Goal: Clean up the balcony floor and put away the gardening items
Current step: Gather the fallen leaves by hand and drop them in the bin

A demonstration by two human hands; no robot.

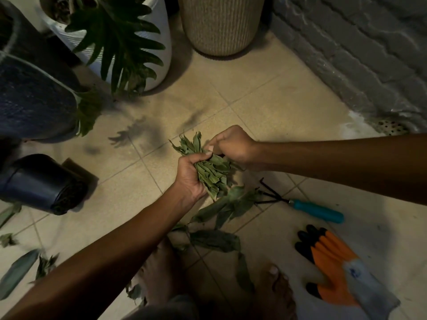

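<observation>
Item: bunch of dried leaves (211,168), clasped in the left hand (191,175), pinched at the top by the right hand (231,144). Judged light, brittle, crumbly; best gathered loosely by the middle.

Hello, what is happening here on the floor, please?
A person is gathering dry leaves from the tiled floor. The left hand grips a bunch of leaves, and the right hand pinches the top of the same bunch. More loose leaves lie near the bare feet. A hand rake, orange gloves and a tipped black pot are not yet put away.
</observation>
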